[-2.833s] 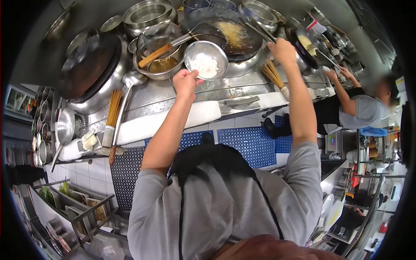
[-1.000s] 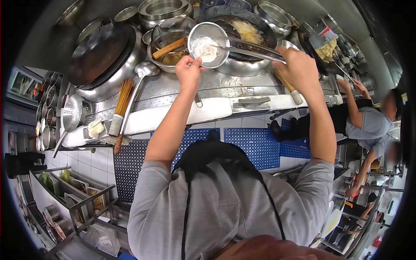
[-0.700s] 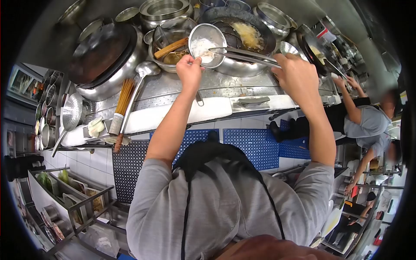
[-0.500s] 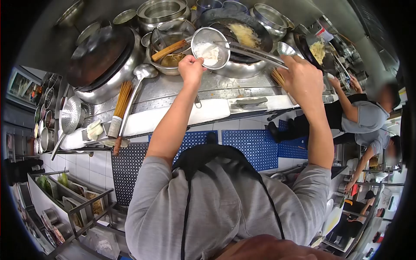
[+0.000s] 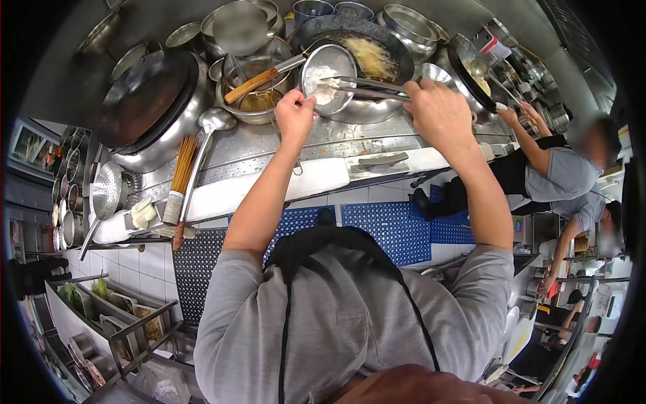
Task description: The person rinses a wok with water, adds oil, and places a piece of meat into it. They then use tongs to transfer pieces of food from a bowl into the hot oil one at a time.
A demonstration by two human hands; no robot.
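My left hand (image 5: 295, 116) grips the near rim of a small metal bowl (image 5: 346, 66), thumb at the edge. White, floury pieces (image 5: 324, 86) lie inside it. From the right, my right hand (image 5: 441, 116) is closed around long metal tongs (image 5: 377, 89), whose tips reach into the bowl at the white pieces. Just behind the bowl, a dark wok (image 5: 323, 32) holds bubbling oil with pale yellow food (image 5: 370, 58) frying in it. A wooden-handled strainer (image 5: 252, 86) lies across a metal pot (image 5: 272, 116) to the left of the bowl.
At the left stands a large wok (image 5: 151, 97). A ladle (image 5: 202, 158), a bamboo brush (image 5: 183, 168) and a perforated skimmer (image 5: 106, 188) rest along the counter's front. A white cloth (image 5: 262, 185) lines the edge. To the right, a co-worker (image 5: 562, 168) works at another wok (image 5: 464, 74).
My right hand has moved left and the tong tips now reach further into the bowl. The co-worker's hands have shifted, with a ladle now over the right wok.
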